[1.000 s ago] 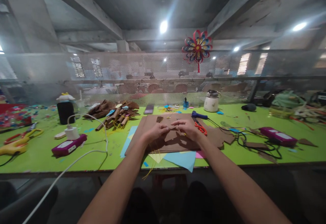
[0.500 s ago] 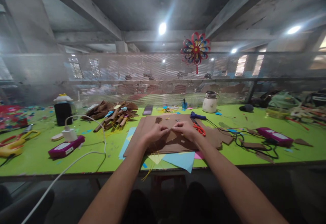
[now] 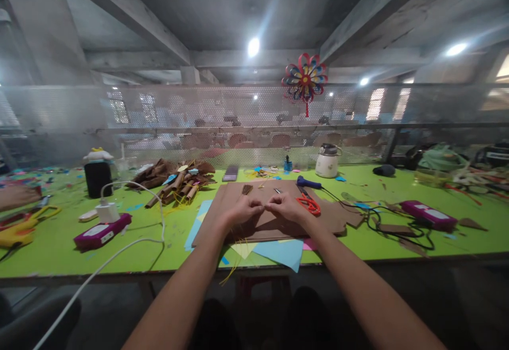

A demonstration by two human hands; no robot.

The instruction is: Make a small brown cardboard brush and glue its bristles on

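Note:
Over the brown cardboard sheets [image 3: 222, 215], my left hand [image 3: 248, 208] and my right hand [image 3: 284, 207] meet nearly fingertip to fingertip. Both have their fingers closed in a pinch. Whatever sits between the fingertips is too small to make out. Right beside my right hand lie scissors with red-orange handles [image 3: 312, 207], and behind them a dark blue glue gun [image 3: 309, 182]. A small bundle of thin brown pieces [image 3: 247, 189] rests on the cardboard beyond my left hand. Light blue paper [image 3: 284, 253] and yellow strands [image 3: 229, 274] stick out under the cardboard's near edge.
Brown paper rolls [image 3: 170, 191] are heaped at the back left. A purple box [image 3: 102, 232] with a white charger [image 3: 107, 212] and cable stands left; another purple box [image 3: 428, 215] is right. A white bottle [image 3: 326, 161] stands behind. Another person's blurred arm [image 3: 18, 197] seems visible at far left.
My hands stay pinched together, with slightly shifted fingers, my right hand a little lower. At the far left edge, what looks like another person's arm has come into view.

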